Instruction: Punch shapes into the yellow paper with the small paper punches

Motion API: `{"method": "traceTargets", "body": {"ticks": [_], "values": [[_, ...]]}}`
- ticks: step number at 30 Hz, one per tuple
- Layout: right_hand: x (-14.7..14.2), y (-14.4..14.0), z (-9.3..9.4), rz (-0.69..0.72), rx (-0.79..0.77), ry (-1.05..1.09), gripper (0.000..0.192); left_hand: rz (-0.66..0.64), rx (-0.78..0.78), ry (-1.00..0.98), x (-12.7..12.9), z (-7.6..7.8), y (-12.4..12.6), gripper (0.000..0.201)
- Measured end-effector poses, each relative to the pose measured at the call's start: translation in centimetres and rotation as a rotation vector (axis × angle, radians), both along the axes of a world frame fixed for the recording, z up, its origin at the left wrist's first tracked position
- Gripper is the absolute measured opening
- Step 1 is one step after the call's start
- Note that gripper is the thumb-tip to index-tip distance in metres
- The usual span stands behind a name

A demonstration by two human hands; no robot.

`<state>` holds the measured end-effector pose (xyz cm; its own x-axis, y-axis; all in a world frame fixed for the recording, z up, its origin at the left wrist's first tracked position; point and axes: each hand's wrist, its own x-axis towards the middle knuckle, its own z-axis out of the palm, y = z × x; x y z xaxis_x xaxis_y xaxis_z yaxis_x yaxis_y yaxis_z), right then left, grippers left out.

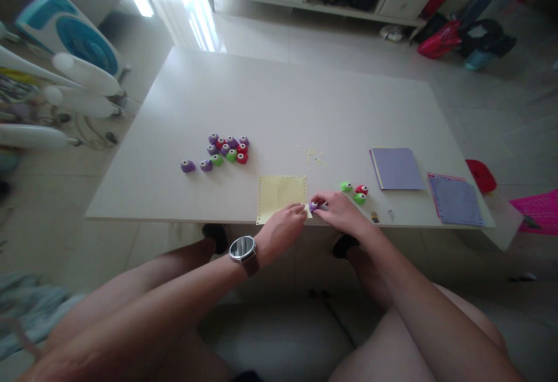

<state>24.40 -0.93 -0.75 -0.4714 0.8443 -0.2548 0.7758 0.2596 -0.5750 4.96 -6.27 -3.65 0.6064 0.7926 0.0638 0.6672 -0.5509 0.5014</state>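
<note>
A sheet of yellow paper (pixel 281 190) with small holes punched along its borders lies at the table's front edge. My left hand (pixel 285 225), wearing a watch above it, holds the paper's lower right part with bent fingers; its thumb is hidden. At the paper's right edge sits a purple craft punch (pixel 313 207), gripped by my right hand (pixel 337 210). Two green punches, one of them a green punch (pixel 346 186), and a red punch (pixel 361 189) stand just beyond the right hand. Tiny yellow paper bits (pixel 314 154) are scattered behind the sheet.
Several purple, red and green punches (pixel 225 149) cluster on the left of the white table (pixel 270 103). A purple paper stack (pixel 397 168) and punched purple sheets (pixel 455 199) lie at right, near a small figure (pixel 375 217). A blue-white fan (pixel 70 33) stands left of the table.
</note>
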Motion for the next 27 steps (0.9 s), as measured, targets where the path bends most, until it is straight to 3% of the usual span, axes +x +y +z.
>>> {"method": "traceTargets", "body": {"ticks": [6,18,23,27], "values": [[0.1,0.0,0.0,0.003,-0.021,0.026,0.022,0.016,0.014,-0.029,0.1,0.2,0.1,0.023],[-0.2,-0.3,-0.5,0.028,0.034,0.022,0.011,0.017,-0.047,-0.065,0.2,0.0,0.1,0.02],[-0.2,-0.1,-0.3,0.0,0.025,0.046,0.014,0.123,-0.046,-0.048,-1.2,-0.1,1.0,0.039],[0.4,0.3,-0.7,-0.189,-0.066,0.041,0.029,0.177,-0.076,0.025,-2.2,-0.3,1.6,0.062]]}}
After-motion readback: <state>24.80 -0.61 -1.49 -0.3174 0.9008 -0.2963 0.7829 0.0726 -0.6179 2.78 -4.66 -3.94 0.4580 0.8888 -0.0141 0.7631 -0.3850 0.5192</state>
